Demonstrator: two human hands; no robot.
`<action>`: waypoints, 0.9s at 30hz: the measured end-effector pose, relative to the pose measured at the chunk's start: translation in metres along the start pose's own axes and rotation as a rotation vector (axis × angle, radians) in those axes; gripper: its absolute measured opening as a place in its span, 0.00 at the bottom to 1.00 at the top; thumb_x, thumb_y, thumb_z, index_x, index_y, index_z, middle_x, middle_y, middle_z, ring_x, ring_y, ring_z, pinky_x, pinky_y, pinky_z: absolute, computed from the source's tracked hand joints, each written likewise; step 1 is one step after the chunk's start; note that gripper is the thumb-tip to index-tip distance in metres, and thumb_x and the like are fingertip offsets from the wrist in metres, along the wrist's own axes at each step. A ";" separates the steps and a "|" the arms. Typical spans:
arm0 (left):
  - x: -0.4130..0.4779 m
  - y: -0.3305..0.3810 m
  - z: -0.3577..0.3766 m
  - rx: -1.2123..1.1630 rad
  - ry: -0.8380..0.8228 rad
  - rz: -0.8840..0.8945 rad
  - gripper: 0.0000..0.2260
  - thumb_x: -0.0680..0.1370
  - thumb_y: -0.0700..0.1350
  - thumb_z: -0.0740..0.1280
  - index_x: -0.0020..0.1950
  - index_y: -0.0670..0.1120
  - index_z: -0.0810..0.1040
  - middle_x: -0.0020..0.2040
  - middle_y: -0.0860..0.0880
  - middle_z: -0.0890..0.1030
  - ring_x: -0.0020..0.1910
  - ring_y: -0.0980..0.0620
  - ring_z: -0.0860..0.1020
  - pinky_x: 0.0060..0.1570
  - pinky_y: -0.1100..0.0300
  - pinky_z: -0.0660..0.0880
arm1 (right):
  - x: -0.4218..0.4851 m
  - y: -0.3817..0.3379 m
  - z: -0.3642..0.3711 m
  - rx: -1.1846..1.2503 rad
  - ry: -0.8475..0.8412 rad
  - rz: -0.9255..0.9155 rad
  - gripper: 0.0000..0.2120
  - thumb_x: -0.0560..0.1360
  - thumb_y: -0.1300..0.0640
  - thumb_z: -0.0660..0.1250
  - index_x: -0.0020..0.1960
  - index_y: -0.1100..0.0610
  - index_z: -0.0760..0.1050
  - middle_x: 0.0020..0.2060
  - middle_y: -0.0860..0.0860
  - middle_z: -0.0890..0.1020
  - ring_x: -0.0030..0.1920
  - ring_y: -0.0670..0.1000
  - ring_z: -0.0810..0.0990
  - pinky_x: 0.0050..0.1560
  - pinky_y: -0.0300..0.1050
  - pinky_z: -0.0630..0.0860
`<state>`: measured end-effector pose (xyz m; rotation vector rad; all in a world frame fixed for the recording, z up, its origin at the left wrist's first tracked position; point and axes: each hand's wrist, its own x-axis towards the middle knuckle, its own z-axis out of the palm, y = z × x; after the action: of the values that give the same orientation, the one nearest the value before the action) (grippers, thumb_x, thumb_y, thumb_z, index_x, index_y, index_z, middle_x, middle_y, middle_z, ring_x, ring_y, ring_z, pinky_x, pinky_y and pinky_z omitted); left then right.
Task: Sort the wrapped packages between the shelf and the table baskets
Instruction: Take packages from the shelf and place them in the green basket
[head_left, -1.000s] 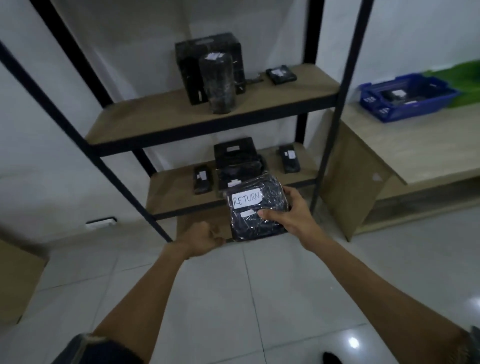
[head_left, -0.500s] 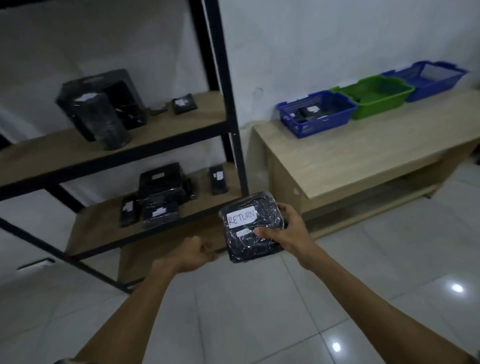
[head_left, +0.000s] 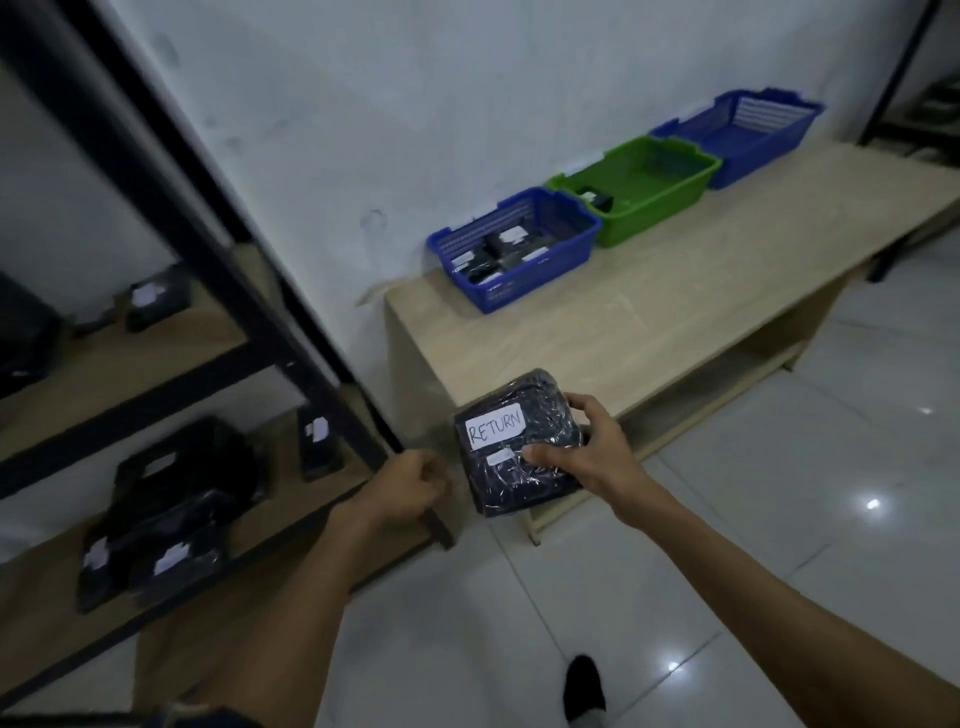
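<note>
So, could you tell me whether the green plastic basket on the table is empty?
Not empty: the green plastic basket holds one small dark package at its near end.

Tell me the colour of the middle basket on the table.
Green: the middle basket sits between two blue baskets, clearest in the head view.

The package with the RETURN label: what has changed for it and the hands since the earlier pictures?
The view swung from the shelf toward the table and its baskets. The package came along in the right hand, same grip. The left hand stays a loose fist beside it, holding nothing.
</note>
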<state>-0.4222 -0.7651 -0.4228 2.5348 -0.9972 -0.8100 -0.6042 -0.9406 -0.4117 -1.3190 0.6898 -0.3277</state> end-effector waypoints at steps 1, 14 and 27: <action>0.025 0.012 -0.003 -0.006 -0.024 0.009 0.06 0.75 0.46 0.68 0.50 0.47 0.80 0.47 0.50 0.83 0.48 0.53 0.81 0.51 0.58 0.77 | 0.013 -0.003 -0.011 -0.013 0.021 0.007 0.36 0.61 0.61 0.80 0.63 0.49 0.67 0.51 0.54 0.81 0.47 0.52 0.83 0.40 0.47 0.82; 0.231 0.168 -0.037 0.072 -0.098 0.087 0.21 0.76 0.56 0.68 0.65 0.47 0.75 0.59 0.47 0.79 0.54 0.52 0.77 0.51 0.61 0.72 | 0.156 -0.071 -0.157 0.038 0.212 -0.027 0.32 0.63 0.65 0.78 0.62 0.52 0.68 0.45 0.52 0.82 0.42 0.48 0.83 0.39 0.44 0.82; 0.330 0.293 -0.006 -0.009 -0.063 0.005 0.20 0.76 0.56 0.68 0.63 0.47 0.75 0.54 0.49 0.78 0.52 0.52 0.77 0.50 0.60 0.72 | 0.282 -0.116 -0.301 -0.030 0.089 0.000 0.32 0.63 0.64 0.79 0.62 0.52 0.68 0.43 0.50 0.81 0.40 0.48 0.82 0.35 0.42 0.81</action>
<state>-0.3753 -1.2039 -0.4128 2.5121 -1.0167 -0.8959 -0.5610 -1.3669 -0.4048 -1.3393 0.7721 -0.3792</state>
